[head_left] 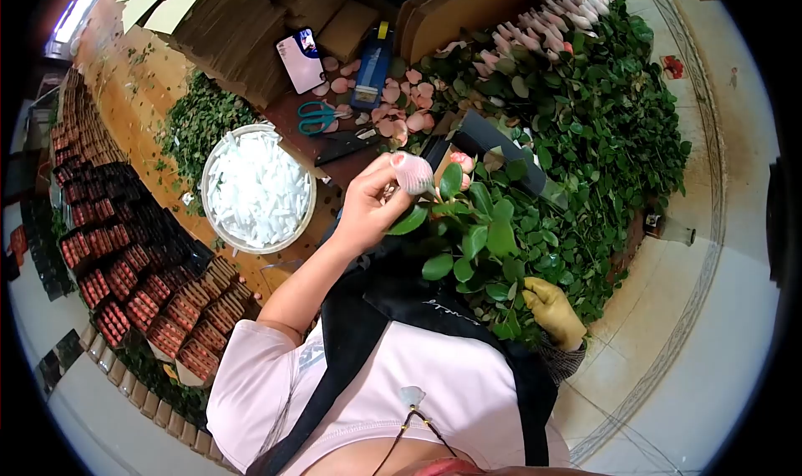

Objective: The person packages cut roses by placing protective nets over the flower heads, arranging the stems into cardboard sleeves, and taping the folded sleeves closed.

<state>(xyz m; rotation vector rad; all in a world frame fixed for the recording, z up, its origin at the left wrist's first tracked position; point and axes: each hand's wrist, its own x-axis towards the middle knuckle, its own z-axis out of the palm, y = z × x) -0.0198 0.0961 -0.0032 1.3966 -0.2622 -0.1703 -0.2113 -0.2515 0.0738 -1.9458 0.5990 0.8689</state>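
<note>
My left hand (372, 200), bare, pinches a pale pink rose bud in a white net sleeve (413, 173). Green leaves (489, 229) on its stem spread down to the right. My right hand (554, 310), in a yellow glove, is closed round the lower leafy stems; the exact grip is partly hidden by leaves. Just behind the netted bud are pink roses (461, 162) beside a dark box (501, 146). Teal-handled scissors (316, 117) lie on the dark table among loose pink petals (415, 122).
A white tub (259, 188) of white net sleeves stands at the left. A phone (300, 61) and blue box (372, 66) lie at the back. Leafy stems (618, 125) with netted buds (543, 25) are heaped right. Packed rose boxes (134, 267) cover the far left floor.
</note>
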